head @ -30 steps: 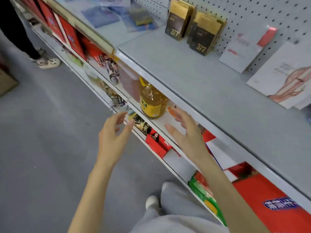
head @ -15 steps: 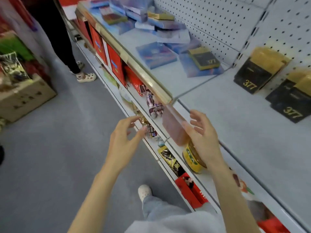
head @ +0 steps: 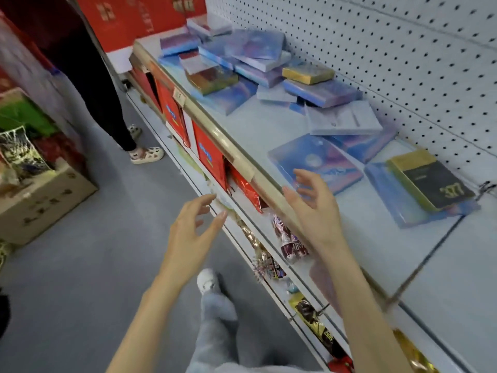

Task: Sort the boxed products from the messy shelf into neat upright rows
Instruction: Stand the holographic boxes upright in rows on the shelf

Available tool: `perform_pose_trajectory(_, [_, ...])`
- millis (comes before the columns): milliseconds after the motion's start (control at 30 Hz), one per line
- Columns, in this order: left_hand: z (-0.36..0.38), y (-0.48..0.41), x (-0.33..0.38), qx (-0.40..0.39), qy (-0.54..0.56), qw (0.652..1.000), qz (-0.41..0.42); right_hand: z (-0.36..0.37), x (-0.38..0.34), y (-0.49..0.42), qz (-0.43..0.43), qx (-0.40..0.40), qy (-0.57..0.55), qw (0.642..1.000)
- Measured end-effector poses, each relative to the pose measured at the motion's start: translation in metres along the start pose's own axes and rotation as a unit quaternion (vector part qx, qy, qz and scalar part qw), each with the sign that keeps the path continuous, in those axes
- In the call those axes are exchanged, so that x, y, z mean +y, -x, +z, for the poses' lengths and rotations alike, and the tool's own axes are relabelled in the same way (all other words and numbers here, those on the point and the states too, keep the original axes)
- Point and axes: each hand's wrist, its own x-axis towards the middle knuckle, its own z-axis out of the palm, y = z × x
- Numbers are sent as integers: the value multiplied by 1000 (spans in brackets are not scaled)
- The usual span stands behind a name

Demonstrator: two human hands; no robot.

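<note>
"Writing to read?"
"Only 377, gold on the black-and-gold box (head: 430, 181) lying flat atop a blue one, at the right of the top shelf (head: 266, 127)."
"Other boxes?"
"Blue boxes (head: 258, 49) heaped flat and crooked across that pale shelf."
"Hands?"
"Left hand (head: 191, 232) over the aisle, right hand (head: 313, 208) above the shelf's front rail (head: 215, 130) — fingers apart, gripping nothing."
"Room?"
"White pegboard (head: 390, 49) behind, grey floor (head: 94, 265), a cardboard carton (head: 45, 200) at left."
</note>
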Motion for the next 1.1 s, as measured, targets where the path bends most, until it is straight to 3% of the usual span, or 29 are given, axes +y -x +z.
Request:
perform_pose_trajectory(367, [-109,-276,-38,-16,1,999,34,152,-56,-181,20,35,32,999])
perform_pose_trajectory(600, [-113,-378,-67,-42,-20,998,35,196,-47,-288,60,135,6,989])
perform_pose_trajectory(700, [-121,-420,-77,-18,-22,999,20,223,-39,-334,54,133,59,988])
perform_pose_trajectory(900, [-98,-500,-75,-75,-80,993,43,244,-21,-376,127,100,118,980])
perform_pose_trajectory(1000, [-84,-530,-78,-79,-74,994,13,254,-21,-380,136,128,221,957])
perform_pose_trajectory(1100, [-78,-567,-85,-100,-92,990,47,270,-20,-379,163,171,304,923])
